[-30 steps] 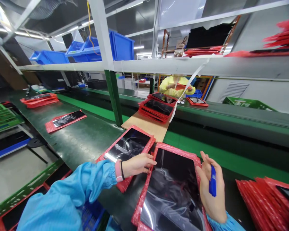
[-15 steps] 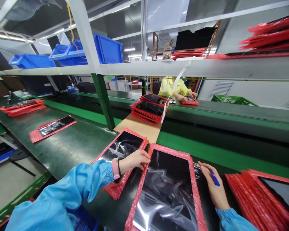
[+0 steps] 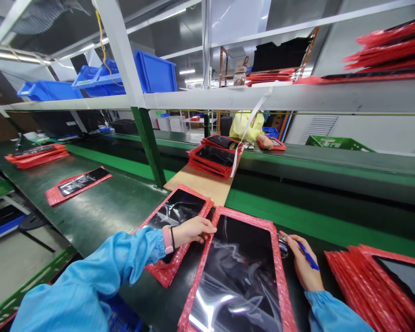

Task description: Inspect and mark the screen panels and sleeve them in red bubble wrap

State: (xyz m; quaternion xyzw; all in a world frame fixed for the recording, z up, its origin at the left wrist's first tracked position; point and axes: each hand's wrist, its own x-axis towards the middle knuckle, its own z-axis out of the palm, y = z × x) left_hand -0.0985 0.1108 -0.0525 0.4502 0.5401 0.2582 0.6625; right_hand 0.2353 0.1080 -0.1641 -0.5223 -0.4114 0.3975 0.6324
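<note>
A dark panel under clear film (image 3: 244,272) lies on a red bubble-wrap sleeve (image 3: 285,290) right in front of me. The fingers of my left hand (image 3: 195,229) are pinched on the sleeve's upper left edge. Beside its upper right edge is my right hand (image 3: 302,260), with a blue pen (image 3: 307,256) held in its curled fingers. Small shiny metal pieces (image 3: 282,246) lie by those fingertips, partly hidden. Under my left wrist a second panel (image 3: 181,207) rests on its own red wrap, tilted to the left.
Red-wrapped panels stand stacked at the right (image 3: 370,281); another stack (image 3: 214,159) sits beyond a wooden board (image 3: 200,185). A green post (image 3: 148,145) holds up a shelf (image 3: 280,99) with blue bins (image 3: 155,71). Across the bench (image 3: 124,193) works a person in yellow (image 3: 245,125).
My right hand has shifted slightly, and the blue pen lies at a different slant. The person across the bench has leaned forward and moved their arms. My left hand has barely moved.
</note>
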